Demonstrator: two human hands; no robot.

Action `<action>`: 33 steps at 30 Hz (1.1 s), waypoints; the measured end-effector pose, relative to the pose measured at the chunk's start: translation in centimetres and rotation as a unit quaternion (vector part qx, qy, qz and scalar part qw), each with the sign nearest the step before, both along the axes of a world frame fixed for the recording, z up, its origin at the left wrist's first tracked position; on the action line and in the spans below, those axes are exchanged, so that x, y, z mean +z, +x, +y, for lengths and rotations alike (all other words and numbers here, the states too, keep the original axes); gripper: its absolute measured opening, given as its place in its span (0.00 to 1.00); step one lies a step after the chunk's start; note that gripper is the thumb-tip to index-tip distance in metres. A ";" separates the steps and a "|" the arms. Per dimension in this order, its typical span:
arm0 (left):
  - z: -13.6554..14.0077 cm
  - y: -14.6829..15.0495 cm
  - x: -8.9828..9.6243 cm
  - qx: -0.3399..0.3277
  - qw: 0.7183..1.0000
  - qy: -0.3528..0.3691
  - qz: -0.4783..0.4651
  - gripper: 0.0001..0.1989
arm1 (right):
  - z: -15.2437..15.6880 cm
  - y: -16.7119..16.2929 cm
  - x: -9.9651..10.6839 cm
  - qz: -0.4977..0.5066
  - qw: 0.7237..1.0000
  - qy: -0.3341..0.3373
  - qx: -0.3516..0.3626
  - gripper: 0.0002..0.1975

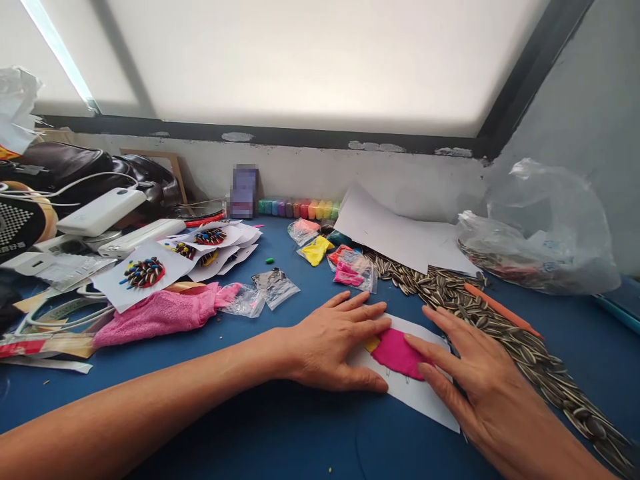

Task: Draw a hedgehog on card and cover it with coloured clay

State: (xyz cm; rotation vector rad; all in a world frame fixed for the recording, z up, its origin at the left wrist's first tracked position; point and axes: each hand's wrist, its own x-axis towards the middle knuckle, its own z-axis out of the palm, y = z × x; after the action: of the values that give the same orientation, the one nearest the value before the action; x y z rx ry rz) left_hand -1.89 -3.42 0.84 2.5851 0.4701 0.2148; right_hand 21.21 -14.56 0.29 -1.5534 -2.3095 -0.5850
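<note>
Right hand [487, 379], lower right, and left hand [327, 340], lower centre, lie open around pink clay [395, 353] — likely smoothing; next move needs even pressure.

Bright window [300, 60], grey wall [590, 120], blue tabletop [280, 427]

The left hand [335, 343] is covering the left part of the paper sheet [425, 405] and is partly concealing the yellow clay patch [372, 343]. The right hand [483, 377] is obscuring the right margin of the pink clay [399, 355]. The left forearm [165, 407] is extending beyond the picture's edge, as is the right forearm [555, 437]. Pixelation is masking the smartphone [245, 192]. Loose white papers [395, 227] are overlying some sunflower seeds [537, 367]. A blue object [623, 303] is projecting past the right edge; its type is not showing.
</note>
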 end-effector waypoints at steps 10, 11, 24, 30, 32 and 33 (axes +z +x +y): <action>-0.1 0.6 1.0 0.107 0.981 -0.096 -0.129 0.22 | 0.2 0.3 -0.3 0.019 1.000 -0.012 0.005 0.19; 0.1 0.7 0.8 0.124 0.978 -0.096 -0.138 0.21 | 0.2 0.3 -0.3 0.019 1.000 -0.014 0.003 0.19; 1.3 0.6 -0.8 0.072 0.984 -0.016 -0.161 0.19 | -0.5 -1.5 1.0 0.073 0.995 -0.020 0.067 0.13; 2.0 -0.1 0.8 0.037 0.986 -0.116 -0.112 0.16 | -0.6 -1.8 0.4 0.062 0.995 -0.030 0.074 0.15; 2.3 -0.3 1.1 0.025 0.987 -0.129 -0.097 0.17 | -0.6 -1.7 0.3 0.057 0.995 -0.034 0.074 0.16; 2.4 -0.4 1.2 0.021 0.987 -0.134 -0.089 0.19 | -0.6 -1.7 0.3 0.055 0.995 -0.034 0.072 0.16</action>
State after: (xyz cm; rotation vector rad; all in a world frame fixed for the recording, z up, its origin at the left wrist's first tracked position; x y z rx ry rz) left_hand -2.29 -1.00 2.03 2.2716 0.4550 0.3677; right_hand 19.47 -15.13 0.55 -1.3947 -2.3549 -0.3780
